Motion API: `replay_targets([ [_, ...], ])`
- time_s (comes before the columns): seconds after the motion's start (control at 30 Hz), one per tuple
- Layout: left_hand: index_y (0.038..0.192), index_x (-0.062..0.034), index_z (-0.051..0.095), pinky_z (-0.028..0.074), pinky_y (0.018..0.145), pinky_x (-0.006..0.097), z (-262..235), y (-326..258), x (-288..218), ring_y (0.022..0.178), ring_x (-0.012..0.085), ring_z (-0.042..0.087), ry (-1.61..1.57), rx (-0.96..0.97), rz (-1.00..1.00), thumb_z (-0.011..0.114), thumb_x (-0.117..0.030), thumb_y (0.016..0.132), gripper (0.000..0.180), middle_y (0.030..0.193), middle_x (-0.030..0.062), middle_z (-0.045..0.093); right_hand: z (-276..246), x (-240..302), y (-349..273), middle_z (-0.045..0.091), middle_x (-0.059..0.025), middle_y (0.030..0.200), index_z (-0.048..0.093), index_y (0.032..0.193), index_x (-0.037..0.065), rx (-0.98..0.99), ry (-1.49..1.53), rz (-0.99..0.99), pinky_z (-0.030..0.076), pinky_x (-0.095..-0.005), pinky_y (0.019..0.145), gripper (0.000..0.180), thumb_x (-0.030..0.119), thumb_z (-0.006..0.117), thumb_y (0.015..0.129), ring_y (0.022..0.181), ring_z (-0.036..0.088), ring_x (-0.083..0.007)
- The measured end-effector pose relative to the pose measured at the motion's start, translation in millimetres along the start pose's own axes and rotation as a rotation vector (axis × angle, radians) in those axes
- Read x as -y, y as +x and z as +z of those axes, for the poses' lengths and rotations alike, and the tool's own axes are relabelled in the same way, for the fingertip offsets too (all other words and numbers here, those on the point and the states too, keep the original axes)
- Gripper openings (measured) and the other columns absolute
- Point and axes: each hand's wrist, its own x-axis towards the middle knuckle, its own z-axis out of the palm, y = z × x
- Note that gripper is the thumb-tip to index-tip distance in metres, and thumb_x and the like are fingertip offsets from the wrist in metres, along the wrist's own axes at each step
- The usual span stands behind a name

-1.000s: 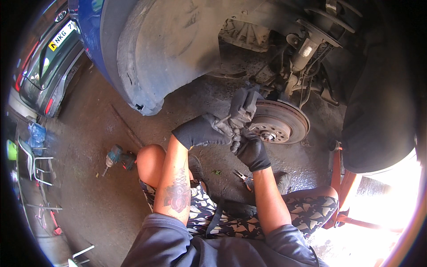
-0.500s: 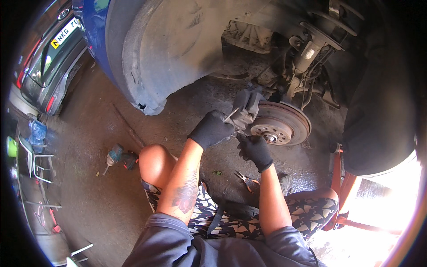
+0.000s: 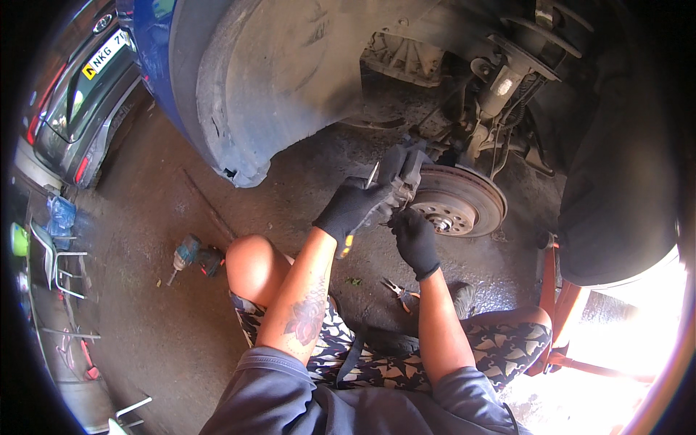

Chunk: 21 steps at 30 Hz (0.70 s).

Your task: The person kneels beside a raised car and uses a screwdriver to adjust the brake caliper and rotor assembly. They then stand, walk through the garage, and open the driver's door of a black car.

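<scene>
In a black glove, my left hand is closed around a screwdriver. Its yellow and dark handle sticks out below the fist and its bare metal shaft above. That hand is up against the brake caliper, which sits at the left edge of the rusty brake disc. My right hand, also black-gloved, has its fingers drawn together at the caliper's lower end, just in front of the disc hub. What lies between those fingers is hidden.
Pliers lie on the floor between my legs. A cordless impact driver rests beside my left knee. The wheel arch liner hangs at upper left, the suspension strut at upper right. A red stand is to the right.
My left hand has turned, so the screwdriver's shaft stands more upright and its handle shows below the fist. My right hand has shifted slightly and its fingers have closed in more at the caliper.
</scene>
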Motion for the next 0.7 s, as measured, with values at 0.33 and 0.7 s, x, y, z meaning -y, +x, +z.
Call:
replay_targets([
  [0.33,0.098,0.003,0.067,0.051,0.074,0.042,-7,28,59,0.08,0.0365,0.068,0.65,-0.137,-0.004,0.064,-0.03,0.079,0.038,0.085,0.0271,0.066,7,-7,2,0.068,-0.0185,0.076,0.068,0.087,0.002,-0.02,0.094,0.053,0.051,-0.0414,0.061,0.011,0.012,0.062,0.088,0.069,0.067,-0.0353],
  [0.7,0.099,0.0003,0.072,0.051,0.071,0.033,1,19,28,0.079,0.0166,0.067,0.061,0.019,0.301,0.066,-0.028,0.09,0.031,0.088,0.0137,0.072,-4,17,7,0.067,-0.0172,0.08,0.07,0.088,0.004,-0.107,-0.186,-0.036,0.051,-0.0422,0.062,0.014,0.017,0.068,0.084,0.071,0.066,-0.0353],
])
